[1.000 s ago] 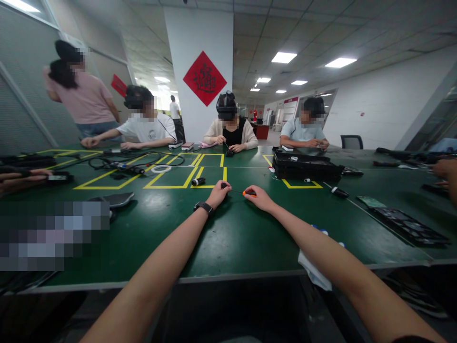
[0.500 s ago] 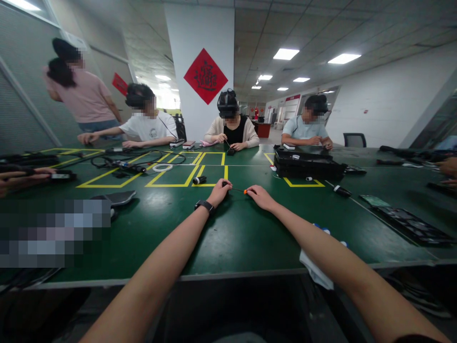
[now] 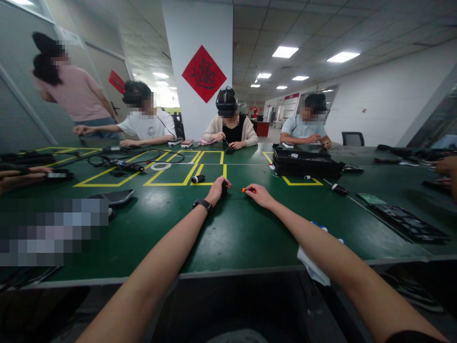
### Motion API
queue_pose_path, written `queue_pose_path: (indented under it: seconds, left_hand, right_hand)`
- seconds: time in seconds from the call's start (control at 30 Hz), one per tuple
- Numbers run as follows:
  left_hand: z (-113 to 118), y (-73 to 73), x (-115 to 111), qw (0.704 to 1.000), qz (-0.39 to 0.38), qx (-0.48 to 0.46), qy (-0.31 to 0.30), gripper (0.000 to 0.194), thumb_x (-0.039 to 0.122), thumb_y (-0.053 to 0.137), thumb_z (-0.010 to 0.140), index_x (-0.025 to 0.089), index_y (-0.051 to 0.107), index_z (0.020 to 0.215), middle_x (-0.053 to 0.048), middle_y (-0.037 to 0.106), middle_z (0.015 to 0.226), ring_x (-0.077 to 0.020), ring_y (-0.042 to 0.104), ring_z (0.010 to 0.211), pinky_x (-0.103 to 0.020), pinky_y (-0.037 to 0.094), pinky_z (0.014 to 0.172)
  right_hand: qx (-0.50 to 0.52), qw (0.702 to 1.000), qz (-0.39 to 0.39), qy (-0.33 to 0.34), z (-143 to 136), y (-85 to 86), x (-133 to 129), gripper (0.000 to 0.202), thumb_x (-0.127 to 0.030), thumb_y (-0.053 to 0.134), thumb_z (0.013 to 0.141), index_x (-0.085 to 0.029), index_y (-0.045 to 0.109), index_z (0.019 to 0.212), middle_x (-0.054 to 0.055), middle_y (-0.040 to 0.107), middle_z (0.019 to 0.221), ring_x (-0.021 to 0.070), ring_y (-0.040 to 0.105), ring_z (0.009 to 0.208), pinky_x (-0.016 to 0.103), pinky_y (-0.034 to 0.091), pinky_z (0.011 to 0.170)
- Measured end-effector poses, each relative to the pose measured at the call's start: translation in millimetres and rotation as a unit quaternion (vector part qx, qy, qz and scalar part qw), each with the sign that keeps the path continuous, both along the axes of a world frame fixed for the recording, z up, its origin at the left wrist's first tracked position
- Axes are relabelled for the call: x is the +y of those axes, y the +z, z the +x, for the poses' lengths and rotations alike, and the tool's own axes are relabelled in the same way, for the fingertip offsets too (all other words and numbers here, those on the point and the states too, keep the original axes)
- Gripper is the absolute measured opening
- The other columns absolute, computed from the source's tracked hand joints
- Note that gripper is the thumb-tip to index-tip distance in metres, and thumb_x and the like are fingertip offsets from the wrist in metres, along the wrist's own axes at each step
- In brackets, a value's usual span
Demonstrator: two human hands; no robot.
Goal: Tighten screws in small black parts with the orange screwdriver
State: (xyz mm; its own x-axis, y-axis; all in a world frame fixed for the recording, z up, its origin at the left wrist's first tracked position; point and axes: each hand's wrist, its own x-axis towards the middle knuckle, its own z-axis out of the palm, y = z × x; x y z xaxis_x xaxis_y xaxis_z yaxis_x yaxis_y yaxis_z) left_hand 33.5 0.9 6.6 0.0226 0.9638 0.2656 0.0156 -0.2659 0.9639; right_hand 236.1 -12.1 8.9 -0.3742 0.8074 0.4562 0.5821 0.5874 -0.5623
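Observation:
My right hand (image 3: 260,195) is closed on the orange handle of a screwdriver (image 3: 244,190), whose thin shaft points left toward my other hand. My left hand (image 3: 217,190), with a dark watch on its wrist, is closed around a small black part (image 3: 224,186). Fingers cover most of that part, so its kind cannot be made out, and the screwdriver's tip reaches it or ends close by. Just beyond my left hand, a black cylindrical piece with a white end (image 3: 198,179) lies on the green table (image 3: 228,238).
Ahead to the right sits a black open case (image 3: 307,164); a black-and-white cylinder (image 3: 340,189) and a black panel (image 3: 410,221) lie farther right. Cables (image 3: 143,157) spread over the left side. Several co-workers sit around the table. White cloth (image 3: 312,267) hangs near my right forearm.
My left hand has turned slightly around the black part. More orange of the screwdriver handle shows between my right fingers. The view has shifted a little.

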Motion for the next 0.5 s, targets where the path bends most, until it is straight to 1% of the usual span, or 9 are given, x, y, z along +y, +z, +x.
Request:
queue_pose_path:
  seconds: [0.1, 0.23, 0.33, 0.5]
  left_hand:
    - [-1.1, -1.7, 1.2, 1.0, 0.006, -0.01, -0.005, 0.041, 0.051, 0.03, 0.077, 0.016, 0.053, 0.08, -0.006, 0.061, 0.079, -0.0137, 0.055, 0.068, -0.024, 0.039, 0.053]
    - [-2.3, -4.0, 4.2, 1.0, 0.011, -0.018, -0.009, 0.041, 0.05, 0.031, 0.077, 0.016, 0.053, 0.08, -0.005, 0.061, 0.078, -0.0132, 0.055, 0.067, -0.024, 0.04, 0.055]
    - [-2.3, -4.5, 6.3, 1.0, 0.006, -0.02, 0.003, 0.041, 0.051, 0.03, 0.077, 0.016, 0.052, 0.08, -0.005, 0.061, 0.078, -0.0125, 0.056, 0.067, -0.024, 0.042, 0.058]
    - [-2.0, -4.7, 7.2, 1.0, -0.011, -0.013, 0.02, 0.042, 0.052, 0.03, 0.076, 0.016, 0.052, 0.081, -0.005, 0.061, 0.08, -0.0126, 0.056, 0.069, -0.024, 0.042, 0.057]
  right_hand:
    - [0.025, 0.999, -0.024, 0.008, 1.4, -0.3, 0.7, 0.018, -0.026, 0.052, 0.072, -0.016, 0.058, 0.086, 0.002, 0.059, 0.083, 0.0118, 0.053, 0.075, 0.025, 0.04, 0.072]
    - [0.038, 0.999, -0.035, 0.012, 2.0, -2.4, 2.6, 0.018, -0.025, 0.054, 0.071, -0.016, 0.058, 0.086, 0.002, 0.06, 0.084, 0.0117, 0.054, 0.076, 0.026, 0.041, 0.073]
    - [0.045, 0.998, -0.04, 0.008, 2.1, -3.3, 3.4, 0.018, -0.024, 0.054, 0.07, -0.016, 0.057, 0.086, 0.002, 0.06, 0.084, 0.0115, 0.054, 0.076, 0.027, 0.042, 0.074]
    - [0.056, 0.997, -0.043, 0.006, 2.4, -2.8, 2.6, 0.018, -0.023, 0.055, 0.07, -0.016, 0.057, 0.085, 0.002, 0.06, 0.084, 0.0116, 0.055, 0.077, 0.028, 0.042, 0.075]
